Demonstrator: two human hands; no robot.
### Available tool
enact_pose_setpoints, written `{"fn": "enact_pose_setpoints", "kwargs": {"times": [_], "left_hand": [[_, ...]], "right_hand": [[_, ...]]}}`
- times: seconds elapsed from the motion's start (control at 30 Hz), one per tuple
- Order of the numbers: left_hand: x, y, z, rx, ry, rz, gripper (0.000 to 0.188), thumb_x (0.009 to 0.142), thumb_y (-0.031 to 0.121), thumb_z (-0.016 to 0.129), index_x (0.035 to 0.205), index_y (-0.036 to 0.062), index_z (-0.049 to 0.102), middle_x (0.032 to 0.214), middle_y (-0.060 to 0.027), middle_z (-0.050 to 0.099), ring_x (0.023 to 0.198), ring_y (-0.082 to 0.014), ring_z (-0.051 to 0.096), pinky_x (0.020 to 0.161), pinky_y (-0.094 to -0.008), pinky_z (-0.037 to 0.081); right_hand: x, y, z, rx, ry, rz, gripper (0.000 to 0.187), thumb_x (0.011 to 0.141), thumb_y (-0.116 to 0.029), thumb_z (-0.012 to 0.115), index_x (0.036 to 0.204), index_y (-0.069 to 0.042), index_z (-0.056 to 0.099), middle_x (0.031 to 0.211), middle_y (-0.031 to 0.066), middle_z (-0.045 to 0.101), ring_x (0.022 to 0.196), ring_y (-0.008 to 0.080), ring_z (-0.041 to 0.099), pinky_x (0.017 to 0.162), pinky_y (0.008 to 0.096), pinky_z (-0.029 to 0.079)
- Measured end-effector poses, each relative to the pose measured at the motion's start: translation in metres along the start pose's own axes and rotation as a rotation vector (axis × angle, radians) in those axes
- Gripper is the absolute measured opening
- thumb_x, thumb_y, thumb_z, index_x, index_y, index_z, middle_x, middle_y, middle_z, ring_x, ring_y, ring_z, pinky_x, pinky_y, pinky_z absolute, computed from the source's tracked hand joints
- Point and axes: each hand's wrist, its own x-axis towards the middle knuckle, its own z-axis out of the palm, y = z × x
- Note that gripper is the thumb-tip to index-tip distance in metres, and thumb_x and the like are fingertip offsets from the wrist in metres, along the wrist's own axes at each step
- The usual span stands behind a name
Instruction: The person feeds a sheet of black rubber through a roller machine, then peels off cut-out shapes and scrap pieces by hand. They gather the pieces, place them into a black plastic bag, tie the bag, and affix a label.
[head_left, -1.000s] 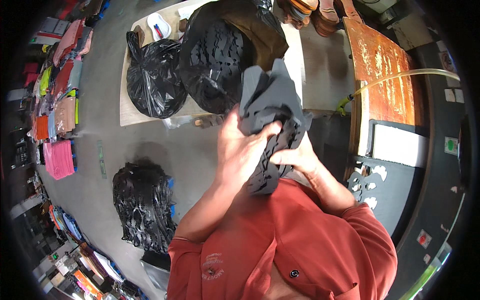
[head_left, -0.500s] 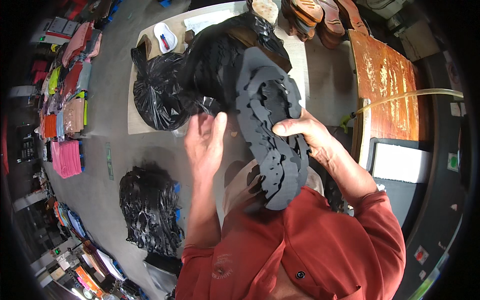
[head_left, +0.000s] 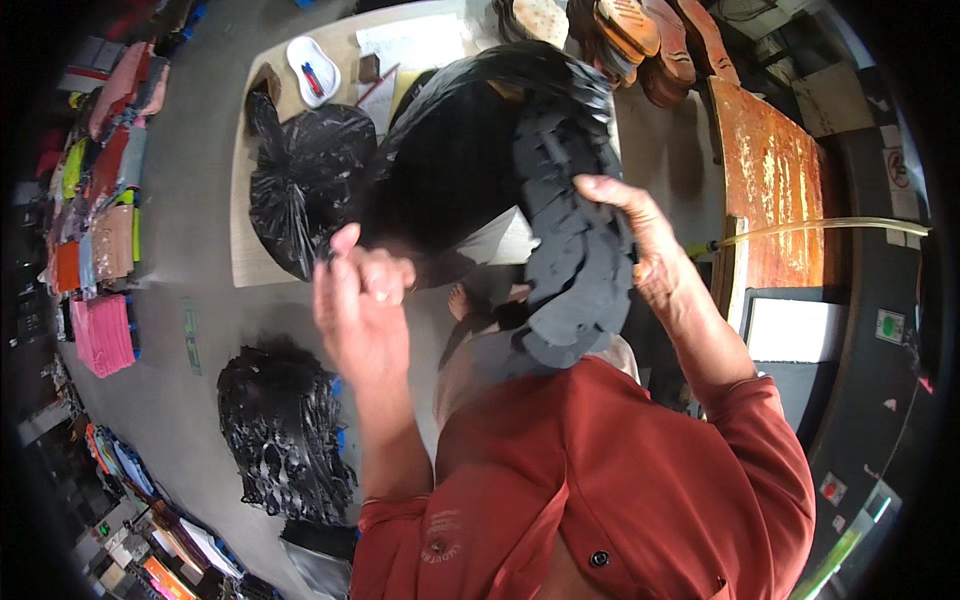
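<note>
Soles (head_left: 575, 270) are charcoal grey, the shirt (head_left: 660, 470) is brick red with a pale chest print (head_left: 440, 540). Bench (head_left: 260, 265) is pale cream, bag (head_left: 320, 170) at its left edge is shiny black, dish (head_left: 328, 62) is plain white. Big board (head_left: 770, 180)? Rusty orange, yellowish blotches.

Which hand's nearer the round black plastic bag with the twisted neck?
Left. The left hand is just below and right of the bag; the right hand is well to its right, gripping a stack of dark grey notched sole-shaped pieces.

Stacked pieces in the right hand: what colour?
The stacked pieces are dark grey to near-black; best seen in the head view.
</note>
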Motion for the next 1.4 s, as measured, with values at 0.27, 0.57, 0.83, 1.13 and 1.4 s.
{"fn": "enact_pose_setpoints", "kwargs": {"times": [0.27, 0.57, 0.83, 1.13, 1.4], "left_hand": [[-0.012, 0.012, -0.009, -0.002, -0.315, 0.061, 0.049, 0.118, 0.037, 0.033, 0.133, -0.0049, 0.053, 0.080, -0.0079, 0.066, 0.063, -0.0150, 0.052, 0.065, -0.0358, 0.048], [-0.009, 0.022, -0.017, 0.149, -0.439, -0.140, 0.053, 0.115, 0.046, 0.036, 0.109, 0.0016, 0.064, 0.086, -0.0084, 0.066, 0.064, -0.0171, 0.058, 0.054, -0.0305, 0.047], [-0.034, 0.037, -0.027, 0.277, -0.367, -0.212, 0.044, 0.112, 0.041, 0.056, 0.106, -0.0010, 0.068, 0.089, -0.0136, 0.065, 0.053, -0.0169, 0.056, 0.050, -0.0322, 0.048], [-0.043, 0.008, -0.032, -0.203, -0.443, -0.312, 0.038, 0.113, 0.022, 0.046, 0.116, -0.0101, 0.067, 0.105, -0.0226, 0.067, 0.072, -0.0210, 0.065, 0.057, -0.0283, 0.055], [-0.002, 0.025, -0.033, -0.363, -0.461, -0.099, 0.049, 0.117, 0.040, 0.036, 0.134, 0.0101, 0.070, 0.097, -0.0002, 0.061, 0.066, -0.0117, 0.050, 0.062, -0.0265, 0.039]], "right_hand": [[0.002, 0.009, -0.014, 0.309, -0.033, -0.082, 0.032, 0.093, -0.017, 0.078, 0.116, 0.004, 0.071, 0.108, 0.0185, 0.078, 0.091, 0.0297, 0.078, 0.084, 0.0431, 0.067], [0.016, 0.011, 0.024, 0.308, -0.064, 0.056, 0.029, 0.091, -0.015, 0.079, 0.115, 0.001, 0.074, 0.108, 0.0143, 0.079, 0.093, 0.0262, 0.077, 0.092, 0.0413, 0.064], [0.076, 0.026, 0.065, 0.028, 0.044, -0.206, 0.028, 0.090, -0.012, 0.082, 0.115, -0.002, 0.073, 0.103, 0.0114, 0.078, 0.090, 0.0243, 0.076, 0.085, 0.0369, 0.066], [0.137, -0.003, 0.073, -0.006, -0.097, -0.478, 0.029, 0.092, -0.009, 0.080, 0.118, 0.001, 0.070, 0.109, 0.0132, 0.077, 0.094, 0.0226, 0.077, 0.085, 0.0364, 0.068], [0.158, 0.026, 0.075, -0.633, 0.244, -0.562, 0.058, 0.083, -0.016, 0.091, 0.133, 0.001, 0.066, 0.118, 0.0109, 0.075, 0.098, 0.0222, 0.074, 0.091, 0.0358, 0.063]]}}
